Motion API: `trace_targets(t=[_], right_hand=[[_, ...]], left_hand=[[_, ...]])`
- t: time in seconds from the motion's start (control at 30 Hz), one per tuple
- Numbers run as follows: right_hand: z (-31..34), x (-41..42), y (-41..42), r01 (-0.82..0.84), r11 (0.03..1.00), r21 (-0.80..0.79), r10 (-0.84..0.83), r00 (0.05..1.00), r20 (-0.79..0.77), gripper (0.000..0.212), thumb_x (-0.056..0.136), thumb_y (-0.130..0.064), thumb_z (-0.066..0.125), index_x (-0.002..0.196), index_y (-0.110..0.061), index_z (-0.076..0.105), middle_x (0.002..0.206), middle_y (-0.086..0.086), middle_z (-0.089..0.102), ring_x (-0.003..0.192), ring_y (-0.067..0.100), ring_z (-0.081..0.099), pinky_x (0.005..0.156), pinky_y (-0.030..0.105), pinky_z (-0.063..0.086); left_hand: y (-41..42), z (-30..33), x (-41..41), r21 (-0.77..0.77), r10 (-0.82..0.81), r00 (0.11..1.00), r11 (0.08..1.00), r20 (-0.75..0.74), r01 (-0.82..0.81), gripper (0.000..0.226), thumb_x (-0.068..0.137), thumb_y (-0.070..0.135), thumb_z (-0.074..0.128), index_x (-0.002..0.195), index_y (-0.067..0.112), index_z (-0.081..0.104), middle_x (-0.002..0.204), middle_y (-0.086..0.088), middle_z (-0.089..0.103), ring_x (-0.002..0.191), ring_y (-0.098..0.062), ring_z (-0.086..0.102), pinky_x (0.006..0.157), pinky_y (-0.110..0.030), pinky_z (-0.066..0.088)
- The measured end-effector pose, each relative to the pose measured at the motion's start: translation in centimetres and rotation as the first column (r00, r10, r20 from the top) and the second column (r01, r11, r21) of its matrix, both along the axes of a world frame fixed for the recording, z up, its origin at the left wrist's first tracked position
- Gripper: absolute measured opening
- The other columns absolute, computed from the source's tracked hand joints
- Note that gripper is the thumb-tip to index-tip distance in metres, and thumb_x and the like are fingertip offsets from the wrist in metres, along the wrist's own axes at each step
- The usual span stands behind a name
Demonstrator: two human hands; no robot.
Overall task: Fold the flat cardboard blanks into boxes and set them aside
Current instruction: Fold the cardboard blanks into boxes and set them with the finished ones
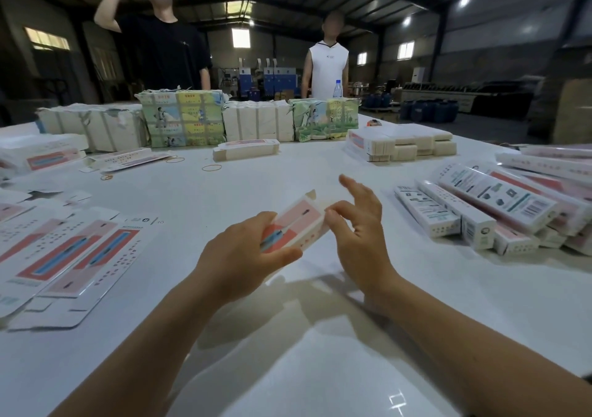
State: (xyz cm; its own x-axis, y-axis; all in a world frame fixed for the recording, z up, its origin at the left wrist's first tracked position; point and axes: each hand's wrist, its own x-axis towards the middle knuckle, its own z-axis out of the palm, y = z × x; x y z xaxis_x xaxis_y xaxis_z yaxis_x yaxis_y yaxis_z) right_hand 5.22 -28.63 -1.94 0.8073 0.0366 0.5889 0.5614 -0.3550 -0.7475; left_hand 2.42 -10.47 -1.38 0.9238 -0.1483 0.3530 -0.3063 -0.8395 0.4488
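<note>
The left hand point(246, 250) grips the near end of a long white cardboard box with a pink and blue print point(296, 221), raised above the white table point(288, 336). The right hand point(358, 224) touches its side, fingers loosely spread, gripping nothing. Flat printed blanks point(69, 250) lie left; folded boxes point(499, 205) pile right; bare tabletop stretches between.

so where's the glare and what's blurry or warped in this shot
Head view: ceiling lights glare off the glossy white table near the bottom edge; both arms cast soft shadows beneath the half-folded box; the left hand grips it, and the right hand fingers look slightly motion-smeared; wide-angle distortion bends the flat blanks and finished boxes outward; the background hall is dim.
</note>
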Motion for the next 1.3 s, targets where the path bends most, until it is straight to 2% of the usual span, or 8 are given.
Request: trace_targets(t=[0.2,0.53,0.73,0.87,0.97,1.07,1.2,1.3], right_hand=[[-0.2,-0.3,-0.1,-0.15,0.971,0.185,0.167,0.982,-0.083,0.021,0.085,-0.015,0.041,0.094,-0.023,0.059,0.116,0.0,0.059,0.112,0.007,0.053,0.078,0.015,0.052],[-0.9,0.0,1.2,-0.082,0.927,0.365,0.165,0.965,-0.202,0.035,0.102,-0.012,0.038,0.121,-0.041,0.045,0.105,-0.017,0.06,0.091,0.0,0.064,0.065,0.01,0.051],[0.3,0.8,0.5,0.024,0.948,0.319,0.068,0.959,-0.276,0.062,0.088,-0.009,0.061,0.14,-0.032,0.034,0.134,-0.012,0.038,0.125,0.006,0.036,0.103,0.027,0.031],[1.1,0.8,0.0,-0.049,0.531,0.846,0.642,0.675,-0.364,0.039,0.084,0.005,0.057,0.12,-0.005,0.047,0.117,0.016,0.06,0.101,0.028,0.063,0.085,0.042,0.056],[0.8,0.7,0.1,-0.077,0.679,0.731,0.497,0.781,-0.379,0.02,0.089,0.004,0.055,0.108,-0.002,0.058,0.097,0.016,0.065,0.084,0.027,0.067,0.071,0.031,0.058],[0.2,0.2,0.6,-0.072,0.972,0.222,0.111,0.979,-0.172,0.02,0.096,-0.011,0.052,0.112,-0.013,0.064,0.106,-0.002,0.066,0.093,0.015,0.063,0.074,0.012,0.052],[-0.8,-0.1,1.2,0.046,0.991,-0.127,-0.04,0.998,0.051,0.034,0.101,-0.015,0.043,0.132,-0.008,0.055,0.11,-0.01,0.053,0.097,0.007,0.052,0.072,-0.006,0.036],[-0.5,-0.1,1.3,-0.042,0.999,0.013,0.043,0.995,-0.091,0.031,0.1,-0.021,0.046,0.126,-0.011,0.061,0.11,-0.011,0.059,0.096,0.007,0.056,0.076,0.0,0.042]], left_hand=[[-0.6,-0.2,-0.3,0.045,-0.003,0.999,0.999,-0.034,0.004,0.063,0.075,0.069,0.054,0.128,0.034,0.046,0.115,0.017,0.054,0.073,-0.008,0.061,0.063,-0.02,0.057],[-2.1,-0.6,-0.2,0.198,0.144,0.984,0.966,0.109,-0.164,0.061,0.08,0.07,0.046,0.126,0.031,0.042,0.125,0.011,0.055,0.074,-0.012,0.056,0.063,-0.019,0.051],[-1.8,-0.2,0.0,0.147,0.13,0.981,0.978,0.141,-0.15,0.056,0.082,0.068,0.046,0.124,0.031,0.045,0.117,0.011,0.058,0.069,-0.01,0.054,0.06,-0.021,0.05],[-2.0,-0.2,-0.3,0.171,0.096,0.988,0.978,0.118,-0.116,0.06,0.083,0.068,0.046,0.128,0.029,0.044,0.114,0.011,0.058,0.078,-0.011,0.057,0.069,-0.028,0.055],[-2.2,-0.3,-0.3,0.183,0.08,0.992,0.978,0.1,-0.097,0.059,0.083,0.068,0.045,0.126,0.028,0.043,0.111,0.012,0.057,0.08,-0.011,0.059,0.072,-0.031,0.056],[-2.3,-0.2,-0.2,0.187,0.09,0.99,0.976,0.106,-0.108,0.054,0.084,0.067,0.043,0.122,0.029,0.044,0.104,0.013,0.055,0.077,-0.011,0.057,0.066,-0.026,0.052],[-2.2,-0.3,-0.3,0.234,0.113,0.984,0.961,0.14,-0.144,0.047,0.087,0.065,0.042,0.115,0.027,0.043,0.098,0.012,0.054,0.074,-0.012,0.054,0.062,-0.025,0.047],[-1.7,-0.2,-0.4,0.264,0.128,0.978,0.949,0.167,-0.169,0.053,0.087,0.064,0.041,0.124,0.026,0.04,0.11,0.009,0.056,0.081,-0.013,0.056,0.069,-0.028,0.05]])
